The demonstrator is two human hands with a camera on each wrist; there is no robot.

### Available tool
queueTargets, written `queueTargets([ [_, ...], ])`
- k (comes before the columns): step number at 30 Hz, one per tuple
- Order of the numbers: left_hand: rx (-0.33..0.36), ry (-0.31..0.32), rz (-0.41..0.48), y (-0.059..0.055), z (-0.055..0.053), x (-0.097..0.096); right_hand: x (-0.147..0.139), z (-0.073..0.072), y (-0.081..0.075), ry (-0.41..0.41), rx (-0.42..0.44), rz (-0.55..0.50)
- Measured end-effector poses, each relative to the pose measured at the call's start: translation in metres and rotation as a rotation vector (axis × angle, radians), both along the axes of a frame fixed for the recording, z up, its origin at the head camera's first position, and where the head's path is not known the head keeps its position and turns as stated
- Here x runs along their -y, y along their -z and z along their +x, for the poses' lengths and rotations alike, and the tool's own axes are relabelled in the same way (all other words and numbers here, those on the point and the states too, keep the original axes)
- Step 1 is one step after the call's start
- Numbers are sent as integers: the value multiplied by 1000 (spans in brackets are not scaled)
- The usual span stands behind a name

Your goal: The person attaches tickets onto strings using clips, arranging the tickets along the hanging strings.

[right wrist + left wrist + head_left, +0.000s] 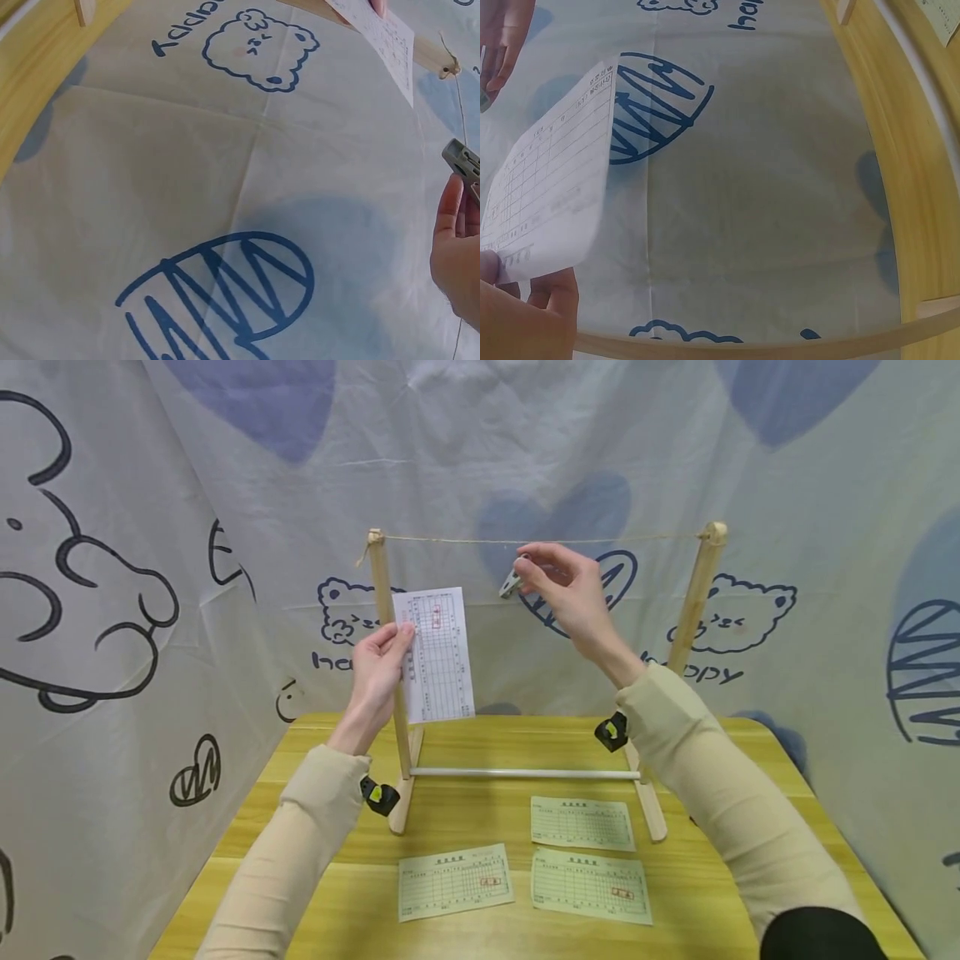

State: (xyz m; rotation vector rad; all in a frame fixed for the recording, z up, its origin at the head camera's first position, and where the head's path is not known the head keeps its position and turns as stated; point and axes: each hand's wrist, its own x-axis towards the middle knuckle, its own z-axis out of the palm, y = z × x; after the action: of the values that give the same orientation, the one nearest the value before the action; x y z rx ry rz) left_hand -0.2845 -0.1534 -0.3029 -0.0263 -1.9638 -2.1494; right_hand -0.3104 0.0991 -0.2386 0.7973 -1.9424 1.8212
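Observation:
My left hand (378, 664) pinches a white printed slip (438, 656) with a red stamp by its left edge, in front of the stand's left post. In the left wrist view the slip (559, 180) is tilted, thumb on its near face. Just below the string (457, 540), my right hand (570, 597) pinches a small grey clip (512, 582) between thumb and fingers. The clip (463, 161) also shows at the right edge of the right wrist view, near the string. The string runs between two wooden posts (693, 597), with no slip on it.
Three greenish printed slips lie on the wooden table (322, 852): one at left (456, 883), one at right (591, 887), one behind it (582, 823). A white bar (525, 772) joins the stand's feet. A patterned cloth (450, 443) hangs behind.

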Motion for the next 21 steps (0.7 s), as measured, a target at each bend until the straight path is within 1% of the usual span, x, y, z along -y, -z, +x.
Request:
queueTargets([
  [6,2,-30,28,-3,-1,-1,8,-2,-9,12,-15,61],
  [12,-8,-63,74,-6,-1,-1,15,-3,-16,-16,-18,76],
  [16,-13,-89,104,-7,0,0,19,-5,-20,-17,-27,91],
  [21,-16,-86,146,-8,-2,2,22,-7,-24,-15,-30,99],
])
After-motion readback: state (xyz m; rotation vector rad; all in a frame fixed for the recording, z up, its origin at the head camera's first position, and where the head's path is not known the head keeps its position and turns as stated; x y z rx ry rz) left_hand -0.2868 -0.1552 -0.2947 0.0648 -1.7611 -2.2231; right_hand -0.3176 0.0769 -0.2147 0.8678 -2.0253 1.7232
